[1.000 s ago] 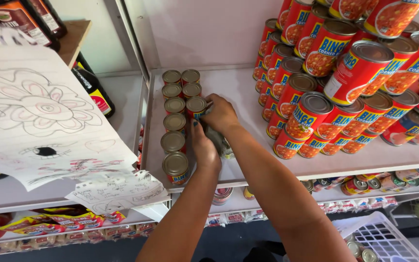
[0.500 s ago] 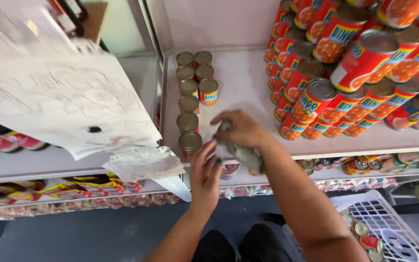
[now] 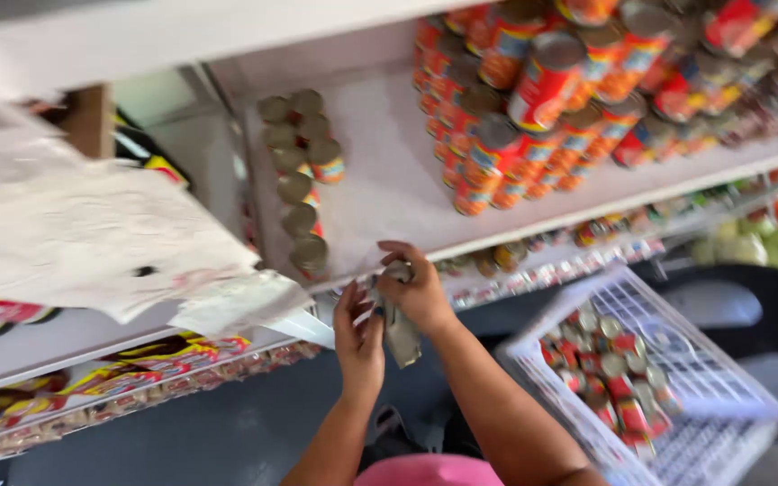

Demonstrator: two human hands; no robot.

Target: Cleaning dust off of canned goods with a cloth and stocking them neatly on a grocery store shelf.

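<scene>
At the white shelf (image 3: 389, 180) edge, my right hand (image 3: 420, 292) grips a grey tool (image 3: 401, 331); my left hand (image 3: 359, 337) lies open against it.

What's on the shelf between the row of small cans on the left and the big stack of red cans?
In the head view, nothing: bare white shelf separates the small cans from the red cans.

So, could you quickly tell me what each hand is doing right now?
Left hand: open, fingers against the grey object.
Right hand: closed on the grey object's top.
</scene>
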